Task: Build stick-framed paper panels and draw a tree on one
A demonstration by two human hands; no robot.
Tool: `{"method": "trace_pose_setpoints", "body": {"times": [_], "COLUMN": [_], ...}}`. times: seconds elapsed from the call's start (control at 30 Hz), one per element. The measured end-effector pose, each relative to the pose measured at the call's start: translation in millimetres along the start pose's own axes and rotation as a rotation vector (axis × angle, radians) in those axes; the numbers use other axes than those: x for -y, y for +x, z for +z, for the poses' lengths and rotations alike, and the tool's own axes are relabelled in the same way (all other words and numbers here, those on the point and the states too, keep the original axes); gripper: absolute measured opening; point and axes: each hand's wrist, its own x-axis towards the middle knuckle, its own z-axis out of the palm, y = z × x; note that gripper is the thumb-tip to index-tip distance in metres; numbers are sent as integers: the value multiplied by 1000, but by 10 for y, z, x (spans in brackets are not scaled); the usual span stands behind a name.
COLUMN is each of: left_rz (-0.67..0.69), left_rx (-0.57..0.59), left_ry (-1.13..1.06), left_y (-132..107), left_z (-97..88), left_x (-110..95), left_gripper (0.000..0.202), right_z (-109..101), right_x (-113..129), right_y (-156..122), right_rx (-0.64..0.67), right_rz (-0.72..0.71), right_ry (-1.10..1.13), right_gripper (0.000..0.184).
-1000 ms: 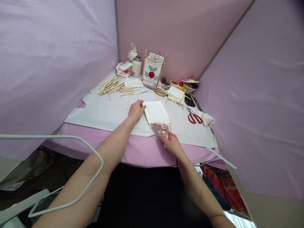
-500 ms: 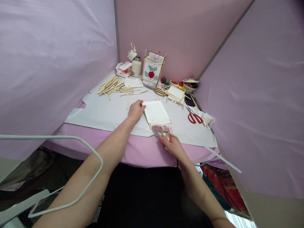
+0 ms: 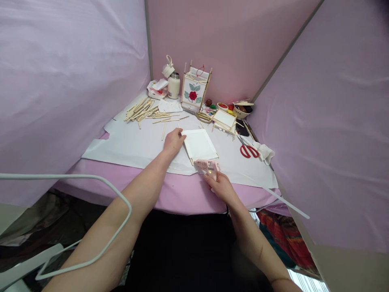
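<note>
Pink glue gun sits in the right hand, its grip narrow around the gun, just off the near corner of a white square panel. The panel lies on a white paper sheet over the pink-covered worktop. The left hand rests flat with its grip wide, fingertips just beside the panel's left edge. Loose wooden sticks lie farther off; red-handled scissors lie to the right.

Scissors right of the paper square, wooden sticks behind and left.
</note>
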Motion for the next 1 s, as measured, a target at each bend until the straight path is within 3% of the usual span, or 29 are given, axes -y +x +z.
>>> {"method": "trace_pose_setpoints", "body": {"times": [1.0], "left_rz": [1], "left_rx": [1], "left_ry": [-14], "left_y": [16], "left_z": [14], "left_x": [27], "left_gripper": [37], "right_z": [-190], "right_x": [-88], "right_y": [43], "right_rx": [-60], "right_rz": [76], "right_ry": [13], "right_gripper": [34]}}
